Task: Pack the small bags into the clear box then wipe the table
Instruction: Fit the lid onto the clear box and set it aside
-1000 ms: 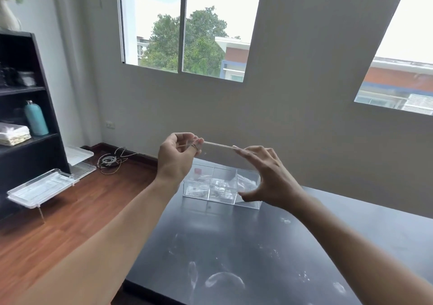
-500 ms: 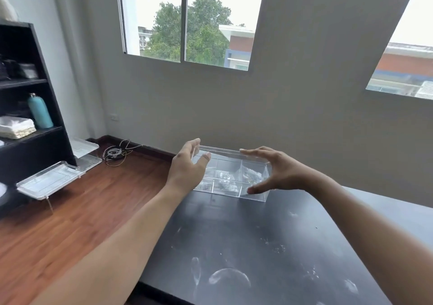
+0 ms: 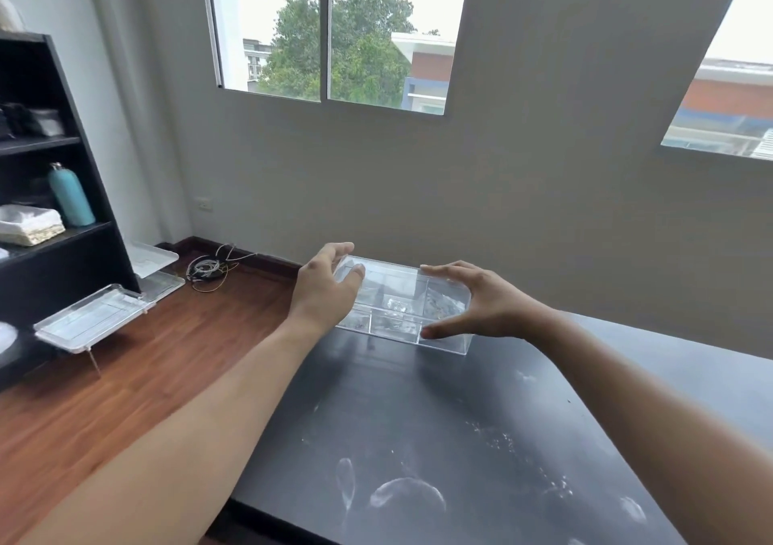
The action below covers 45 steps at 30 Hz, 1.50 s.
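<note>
The clear box [image 3: 395,327] stands at the far left corner of the dark table [image 3: 439,419], divided into compartments, with its clear lid [image 3: 389,273] lying on top. Small clear bags [image 3: 397,306] show faintly through the walls. My left hand [image 3: 324,293] clasps the box's left end, fingers curled over the lid. My right hand [image 3: 489,306] holds the right end, fingers on the lid and thumb against the front wall.
White smudges and rings [image 3: 401,494] mark the table near me. To the left, over the wooden floor, are a black shelf [image 3: 54,260] with a teal bottle [image 3: 71,197], clear trays [image 3: 92,318] and a coil of cables [image 3: 205,270].
One second ago both hands held the lid in the air above the box. They have lowered it onto the box and now grip the box's two ends.
</note>
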Tool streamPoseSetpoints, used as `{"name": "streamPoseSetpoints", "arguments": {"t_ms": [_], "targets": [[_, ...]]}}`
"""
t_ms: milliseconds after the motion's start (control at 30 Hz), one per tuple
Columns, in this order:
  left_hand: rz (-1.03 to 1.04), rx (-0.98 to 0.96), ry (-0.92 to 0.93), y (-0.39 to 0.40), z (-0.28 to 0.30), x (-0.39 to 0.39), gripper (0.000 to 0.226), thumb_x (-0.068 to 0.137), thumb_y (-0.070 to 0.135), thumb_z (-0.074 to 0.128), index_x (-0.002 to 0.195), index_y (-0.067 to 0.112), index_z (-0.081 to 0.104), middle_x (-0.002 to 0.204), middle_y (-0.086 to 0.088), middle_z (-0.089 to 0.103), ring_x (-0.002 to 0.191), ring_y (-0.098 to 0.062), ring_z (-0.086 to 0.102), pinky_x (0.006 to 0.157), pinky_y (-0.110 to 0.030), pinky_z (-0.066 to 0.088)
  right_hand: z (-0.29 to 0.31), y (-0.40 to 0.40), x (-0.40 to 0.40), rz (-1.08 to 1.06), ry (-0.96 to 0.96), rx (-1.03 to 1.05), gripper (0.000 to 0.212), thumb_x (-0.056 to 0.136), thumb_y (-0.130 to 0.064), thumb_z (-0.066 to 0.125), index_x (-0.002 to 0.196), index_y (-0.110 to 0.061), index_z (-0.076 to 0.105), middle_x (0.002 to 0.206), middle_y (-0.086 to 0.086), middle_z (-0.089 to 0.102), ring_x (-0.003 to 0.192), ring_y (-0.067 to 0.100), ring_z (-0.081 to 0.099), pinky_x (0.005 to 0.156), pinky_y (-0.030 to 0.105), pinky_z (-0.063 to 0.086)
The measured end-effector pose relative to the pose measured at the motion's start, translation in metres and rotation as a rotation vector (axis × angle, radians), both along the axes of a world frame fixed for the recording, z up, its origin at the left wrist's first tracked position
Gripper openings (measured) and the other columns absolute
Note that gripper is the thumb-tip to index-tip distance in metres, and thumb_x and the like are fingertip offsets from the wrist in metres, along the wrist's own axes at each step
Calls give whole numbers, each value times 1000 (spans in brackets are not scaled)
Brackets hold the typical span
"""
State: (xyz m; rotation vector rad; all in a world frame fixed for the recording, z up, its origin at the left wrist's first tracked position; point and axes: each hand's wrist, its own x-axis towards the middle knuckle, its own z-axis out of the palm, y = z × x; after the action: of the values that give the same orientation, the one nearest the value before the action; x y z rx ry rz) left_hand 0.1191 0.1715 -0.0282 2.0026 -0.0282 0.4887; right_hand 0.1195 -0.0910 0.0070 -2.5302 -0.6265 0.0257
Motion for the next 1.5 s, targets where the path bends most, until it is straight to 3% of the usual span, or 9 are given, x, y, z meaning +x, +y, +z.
{"name": "streamPoseSetpoints", "arguments": {"t_ms": [200, 333, 567, 767, 967, 1100, 1267, 1400, 1500], "targets": [[-34, -33, 80, 6, 4, 21, 34, 93, 29, 67, 127, 21, 66, 121, 4, 69, 118, -11, 61, 100, -24, 44, -3, 10, 5, -63, -30, -57, 110, 58, -76, 84, 153, -43, 41, 139, -20, 49, 135, 10, 46, 116, 36, 37], [-21, -143, 68, 4, -3, 23, 30, 92, 26, 67, 122, 23, 67, 118, 9, 70, 114, -6, 63, 104, -30, 51, 1, 11, 5, -57, -19, -78, 109, 61, -72, 85, 154, -39, 40, 136, -18, 49, 130, 7, 47, 112, 30, 38], [-14, -57, -4, 7, -7, 13, 34, 90, 31, 70, 123, 24, 68, 121, 11, 69, 118, -1, 59, 85, 3, 35, 10, 13, 10, -54, 89, -85, 109, 58, -68, 90, 152, -44, 42, 128, -18, 52, 126, 4, 51, 109, 30, 41], [9, -1, -14, 10, -11, 15, 30, 90, 32, 68, 119, 24, 71, 129, 6, 69, 127, -10, 57, 104, -21, 37, 4, 25, 12, -58, 92, -109, 112, 60, -78, 82, 156, -39, 38, 135, -21, 47, 131, 6, 46, 110, 31, 38], [29, 40, 19, 10, -12, 14, 31, 93, 27, 61, 122, 26, 72, 134, 6, 66, 130, -10, 54, 100, -18, 34, -8, 27, 9, -60, 73, -83, 111, 68, -83, 71, 160, -36, 30, 151, -21, 38, 145, 7, 34, 120, 36, 30], [42, 76, 29, 9, -13, 13, 33, 95, 28, 56, 123, 29, 72, 134, 8, 66, 116, -4, 57, 89, -7, 35, -19, 28, 5, -29, 28, -97, 97, 86, -80, 51, 163, -31, 21, 162, -13, 29, 151, 11, 17, 125, 36, 17], [154, 317, -15, 8, -16, 6, 42, 91, 43, 45, 120, 33, 74, 128, 4, 72, 126, -22, 58, 109, -40, 41, -26, 29, 5, -82, -87, -134, 72, 101, -68, 33, 161, -29, 29, 168, 2, 28, 156, 19, 18, 127, 38, 10], [213, 488, -30, 5, -9, -2, 49, 90, 45, 41, 117, 24, 76, 128, -4, 71, 126, -29, 58, 106, -44, 38, -28, 29, -4, -197, -257, -276, 61, 105, -60, 26, 156, -30, 40, 161, 10, 42, 152, 23, 32, 128, 45, 15], [199, 575, -36, 0, 3, -9, 49, 88, 44, 44, 117, 21, 76, 134, -8, 66, 129, -29, 55, 108, -45, 38, -15, 17, -15, -280, -219, -319, 64, 105, -62, 24, 150, -24, 49, 151, 10, 53, 140, 26, 48, 121, 44, 27]]}}
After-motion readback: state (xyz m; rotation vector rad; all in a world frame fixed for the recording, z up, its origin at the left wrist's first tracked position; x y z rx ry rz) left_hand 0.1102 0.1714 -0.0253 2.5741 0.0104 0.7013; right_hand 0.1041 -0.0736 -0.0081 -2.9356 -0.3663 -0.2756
